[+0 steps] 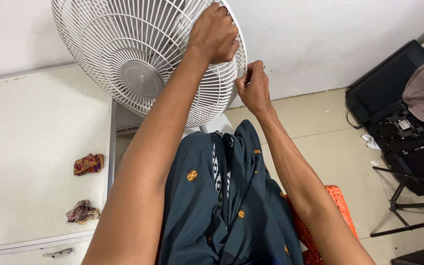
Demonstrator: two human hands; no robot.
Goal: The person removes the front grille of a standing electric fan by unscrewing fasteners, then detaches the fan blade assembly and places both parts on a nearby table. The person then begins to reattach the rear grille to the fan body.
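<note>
Now left hand [215,35] gripping upper right rim of white fan grille [138,54], fingers curling over edge. Right hand [252,87] pinching grille's right rim, fingertips clenching tight. Fan standing against white wall [330,39], above dark patterned lap cloth [222,196].

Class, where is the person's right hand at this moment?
In the head view, the right hand pinches the right rim of the white fan grille, just below the left hand.

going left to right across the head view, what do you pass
Two cloth scraps on the white surface → white fan grille → left hand gripping its rim → right hand at the rim's edge → orange stool → black tripod.
</note>
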